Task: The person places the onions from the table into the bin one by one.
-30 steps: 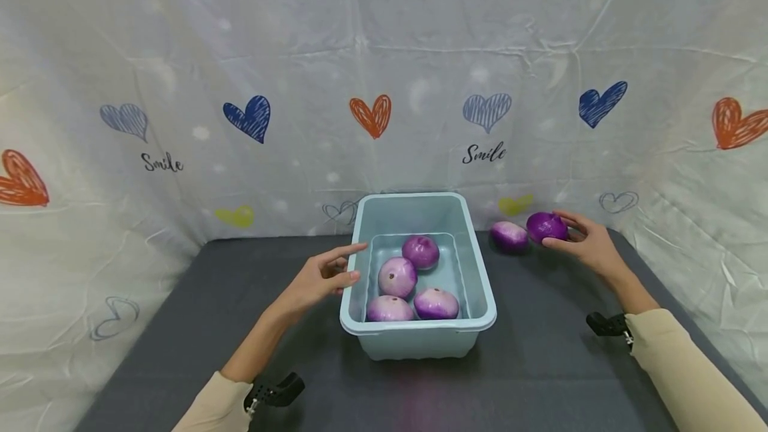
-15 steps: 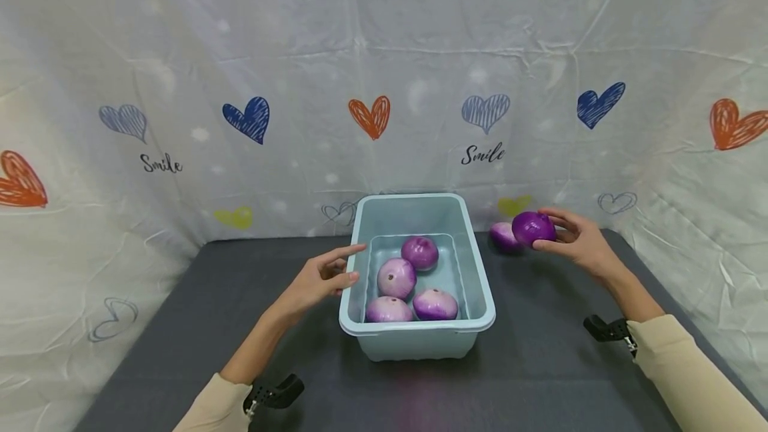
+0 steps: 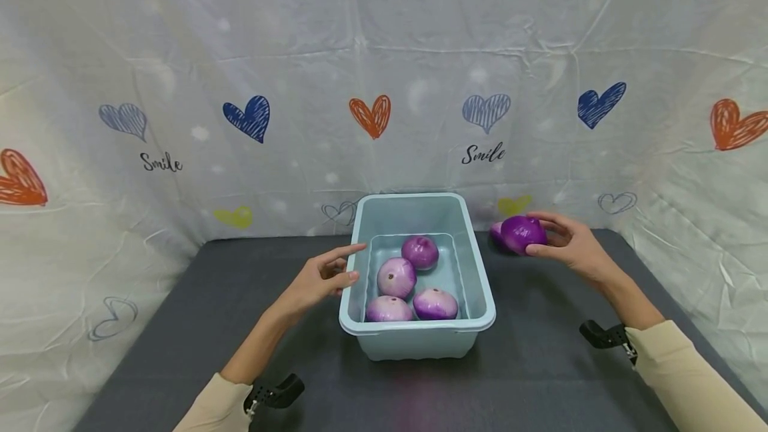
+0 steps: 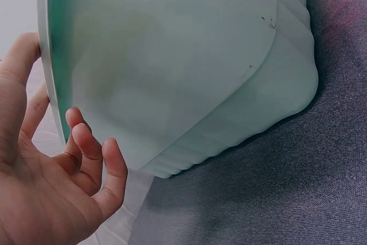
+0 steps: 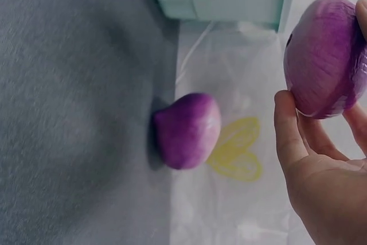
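My right hand point(image 3: 570, 245) grips a purple onion point(image 3: 523, 235) between fingers and thumb at the back right of the table. A second onion point(image 3: 496, 232) lies just behind it, mostly hidden in the head view. In the right wrist view the held onion point(image 5: 324, 58) is apart from the other onion point(image 5: 188, 132) on the table. Several onions, one of them a darker onion point(image 3: 420, 253), lie inside a light blue plastic basin point(image 3: 420, 327). At its left rim is my left hand point(image 3: 315, 279), index finger straight over the edge, other fingers loosely bent outside.
The dark grey tablecloth point(image 3: 276, 325) covers the table under the basin. A pale curtain point(image 3: 420, 52) printed with hearts hangs directly behind the table's back edge. Black straps, one being the left wrist strap point(image 3: 276, 392), sit at both cuffs.
My right hand has carried the held onion left, across the front of the other onion, now covering most of it. My left hand and the basin have stayed in place.
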`<state>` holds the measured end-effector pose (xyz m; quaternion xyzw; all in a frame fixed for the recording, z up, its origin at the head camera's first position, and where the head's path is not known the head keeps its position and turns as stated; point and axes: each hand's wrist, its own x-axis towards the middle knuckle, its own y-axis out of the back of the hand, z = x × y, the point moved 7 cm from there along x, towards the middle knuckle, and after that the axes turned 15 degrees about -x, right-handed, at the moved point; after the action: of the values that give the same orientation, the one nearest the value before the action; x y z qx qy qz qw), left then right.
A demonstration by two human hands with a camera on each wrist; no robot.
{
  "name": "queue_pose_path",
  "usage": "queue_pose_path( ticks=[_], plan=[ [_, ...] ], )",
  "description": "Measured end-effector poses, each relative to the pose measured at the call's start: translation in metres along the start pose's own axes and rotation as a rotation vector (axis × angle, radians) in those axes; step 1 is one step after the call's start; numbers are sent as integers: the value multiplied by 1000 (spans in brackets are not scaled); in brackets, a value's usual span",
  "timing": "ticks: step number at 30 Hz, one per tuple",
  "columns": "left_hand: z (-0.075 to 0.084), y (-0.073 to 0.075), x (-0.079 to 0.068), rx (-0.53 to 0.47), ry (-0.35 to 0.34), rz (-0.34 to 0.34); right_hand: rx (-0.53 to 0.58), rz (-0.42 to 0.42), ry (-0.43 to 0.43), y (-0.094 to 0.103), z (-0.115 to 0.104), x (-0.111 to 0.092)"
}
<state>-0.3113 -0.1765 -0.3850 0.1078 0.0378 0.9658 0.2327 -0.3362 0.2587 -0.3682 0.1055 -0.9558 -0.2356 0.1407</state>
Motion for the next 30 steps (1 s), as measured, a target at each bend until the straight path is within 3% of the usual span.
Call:
queue_pose_path(
  ticks=[19, 30],
  plan=[
    [0, 1, 1, 3, -3, 10, -31, -28, 13, -13, -31, 11],
    [-2, 0, 1, -28, 27, 9, 3, -47, 90, -23, -50, 23]
  ],
)
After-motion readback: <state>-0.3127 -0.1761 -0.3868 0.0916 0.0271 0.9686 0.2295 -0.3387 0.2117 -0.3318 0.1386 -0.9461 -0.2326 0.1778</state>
